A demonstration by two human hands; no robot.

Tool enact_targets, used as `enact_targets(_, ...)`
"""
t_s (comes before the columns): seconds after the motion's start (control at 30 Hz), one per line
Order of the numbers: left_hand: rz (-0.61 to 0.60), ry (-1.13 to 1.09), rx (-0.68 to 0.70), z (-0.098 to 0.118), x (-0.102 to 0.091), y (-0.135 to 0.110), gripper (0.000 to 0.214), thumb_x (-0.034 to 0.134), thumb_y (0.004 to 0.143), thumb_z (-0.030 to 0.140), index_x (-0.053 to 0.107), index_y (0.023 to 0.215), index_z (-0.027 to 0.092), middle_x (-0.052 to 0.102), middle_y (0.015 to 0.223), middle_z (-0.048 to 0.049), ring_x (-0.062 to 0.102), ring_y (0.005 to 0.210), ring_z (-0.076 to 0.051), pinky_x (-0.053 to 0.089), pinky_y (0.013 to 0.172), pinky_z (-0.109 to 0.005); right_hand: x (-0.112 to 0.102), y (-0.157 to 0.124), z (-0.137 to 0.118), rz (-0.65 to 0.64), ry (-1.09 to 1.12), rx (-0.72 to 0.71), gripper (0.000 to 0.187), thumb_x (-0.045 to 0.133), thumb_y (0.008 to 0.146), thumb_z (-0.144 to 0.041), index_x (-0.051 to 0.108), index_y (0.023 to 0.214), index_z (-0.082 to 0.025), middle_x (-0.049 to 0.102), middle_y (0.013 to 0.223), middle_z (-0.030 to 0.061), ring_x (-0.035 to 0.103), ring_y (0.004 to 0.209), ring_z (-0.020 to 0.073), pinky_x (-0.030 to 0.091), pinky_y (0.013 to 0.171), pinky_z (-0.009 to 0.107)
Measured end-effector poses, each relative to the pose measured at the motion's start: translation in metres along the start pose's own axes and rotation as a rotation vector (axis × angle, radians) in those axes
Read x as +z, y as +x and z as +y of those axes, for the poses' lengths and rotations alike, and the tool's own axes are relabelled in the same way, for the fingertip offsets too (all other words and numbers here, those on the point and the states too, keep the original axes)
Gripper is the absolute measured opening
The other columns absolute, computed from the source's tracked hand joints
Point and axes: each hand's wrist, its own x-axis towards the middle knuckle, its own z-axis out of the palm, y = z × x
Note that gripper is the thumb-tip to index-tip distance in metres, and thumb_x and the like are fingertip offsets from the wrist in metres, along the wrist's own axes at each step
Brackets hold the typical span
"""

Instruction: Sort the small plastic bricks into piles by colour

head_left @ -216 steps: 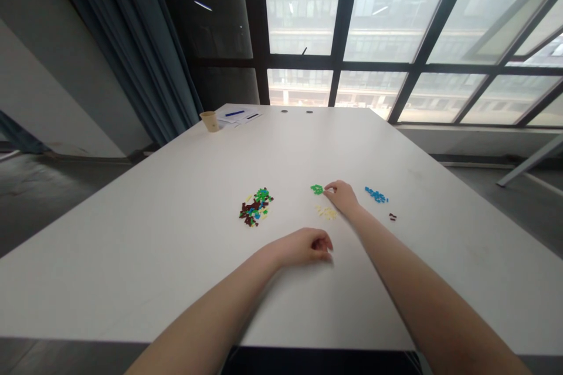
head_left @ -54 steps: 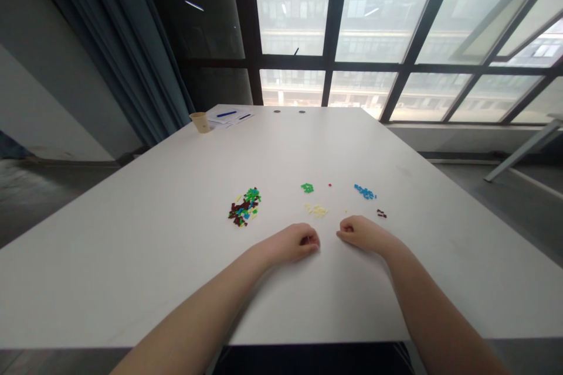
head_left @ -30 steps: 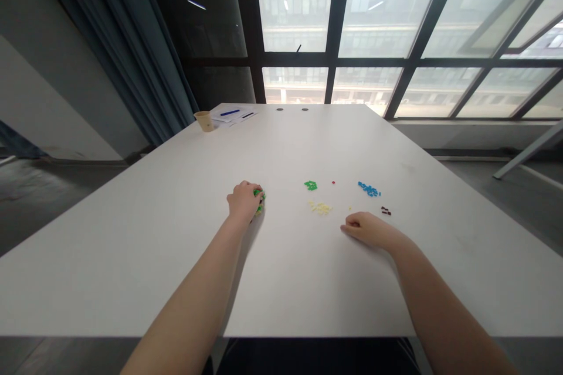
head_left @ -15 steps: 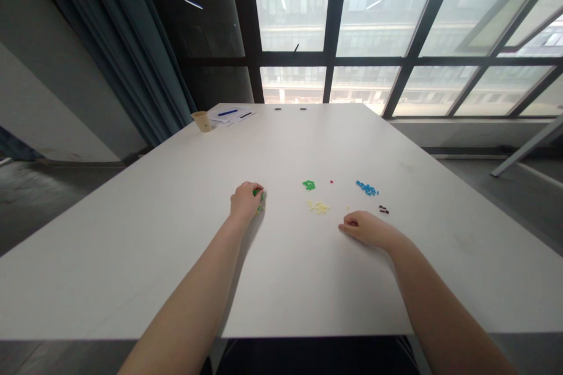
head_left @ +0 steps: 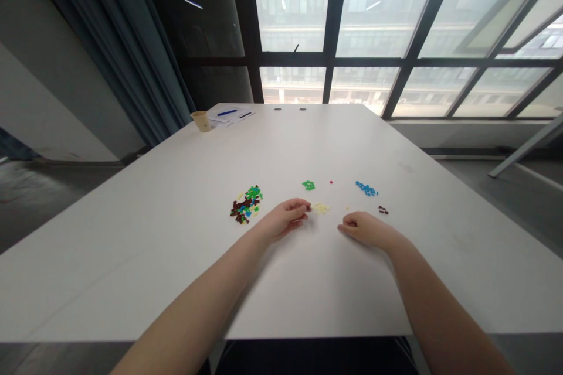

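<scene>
My left hand pinches a small dark brown piece at its fingertips, just left of a loose pile of pale yellow pieces. Resting on the table with curled fingers is my right hand; whatever it may hold is hidden. A single yellow piece lies just beyond it, and a few dark brown pieces are to its right. Farther back sit a green pile, one red piece and a blue pile. A mixed heap of brown, green, blue and yellow pieces lies left of my left hand.
The white table reaches toward the windows. At its far left edge stand a paper cup and papers with a blue pen and a dark pen on them.
My left hand has moved right from the mixed heap to the yellow pile, uncovering the heap. A dark brown piece now shows at its fingertips. My right hand has stayed in place.
</scene>
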Motion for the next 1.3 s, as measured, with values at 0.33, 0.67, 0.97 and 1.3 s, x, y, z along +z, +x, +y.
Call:
enact_targets(0.33,-0.176,-0.326,-0.135,-0.001,0.019,-0.013,0.02,0.072,0.065,0.025,0.06,0.078,0.016,0.057,0.082,-0.0004,0.051,0.067,-0.006,0.035,0.06,-0.019,-0.001,-0.001,-0.003,0.048,0.018,-0.022,0.032,0.045,0.077,-0.036,0.043,0.052,-0.016,0.04,0.052,-0.0031,0.032,0.05,0.0087,0.023,0.049,0.023)
enact_targets(0.67,-0.149,-0.27,-0.152,-0.003,0.017,-0.008,0.025,0.075,0.061,0.028,0.064,0.079,0.015,0.053,0.072,0.0009,0.048,0.067,-0.005,0.035,0.062,-0.019,0.0,-0.006,-0.043,0.589,0.264,-0.562,0.014,0.059,0.075,-0.023,0.064,0.086,-0.019,0.049,0.065,-0.0006,0.047,0.063,0.011,0.039,0.062,0.025)
enact_targets(0.97,-0.187,-0.186,-0.149,-0.006,0.015,-0.006,0.024,0.074,0.062,0.028,0.067,0.081,0.014,0.055,0.073,-0.0008,0.047,0.068,-0.005,0.036,0.065,-0.018,0.01,-0.002,-0.049,0.671,0.262,-0.633,0.015,0.059,0.075,-0.018,0.067,0.088,-0.021,0.054,0.069,0.0013,0.051,0.068,0.0127,0.043,0.066,0.028)
enact_targets(1.3,-0.16,-0.105,-0.118,-0.002,0.019,-0.009,0.025,0.072,0.062,0.032,0.061,0.079,0.017,0.053,0.075,0.0015,0.046,0.067,-0.005,0.035,0.063,-0.019,0.007,-0.004,-0.051,0.723,0.254,-0.655,0.011,0.059,0.075,-0.016,0.067,0.082,-0.02,0.055,0.067,0.0008,0.051,0.067,0.0123,0.043,0.065,0.027)
